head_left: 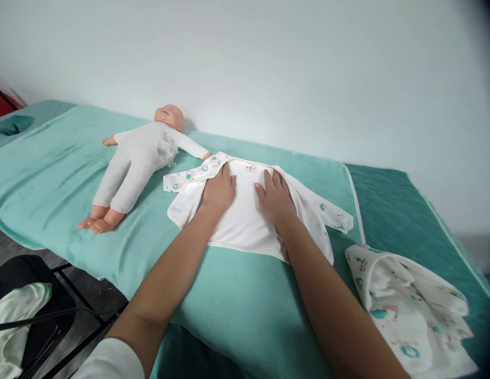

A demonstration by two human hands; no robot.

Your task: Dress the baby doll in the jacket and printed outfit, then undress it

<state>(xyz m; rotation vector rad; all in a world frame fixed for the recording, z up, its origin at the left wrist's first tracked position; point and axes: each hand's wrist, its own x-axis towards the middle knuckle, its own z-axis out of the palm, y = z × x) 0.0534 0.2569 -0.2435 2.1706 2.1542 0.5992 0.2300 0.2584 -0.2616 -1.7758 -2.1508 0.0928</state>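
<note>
A white baby shirt (pixel 245 226) with printed sleeves is spread out, front opened, showing its plain inside and a small neck label. My left hand (pixel 220 189) lies on the shirt near the left shoulder, its fingertips close to or partly under the folded front flap. On the other side, my right hand (pixel 277 199) rests on the cloth by the right shoulder, fingers stretched out and apart. Neither hand grips anything that I can see. To the left a baby doll (pixel 138 152) in a white suit lies on its back, one hand touching or almost touching the shirt's left sleeve.
A light green blanket (pixel 63 173) covers the bed beneath the doll and shirt. At the right, a crumpled printed baby garment (pixel 410 310) lies near a darker green cover (pixel 387 200). A black chair (pixel 27 268) holding pale cloth (pixel 19 321) stands lower left. A white wall (pixel 268 68) rises behind.
</note>
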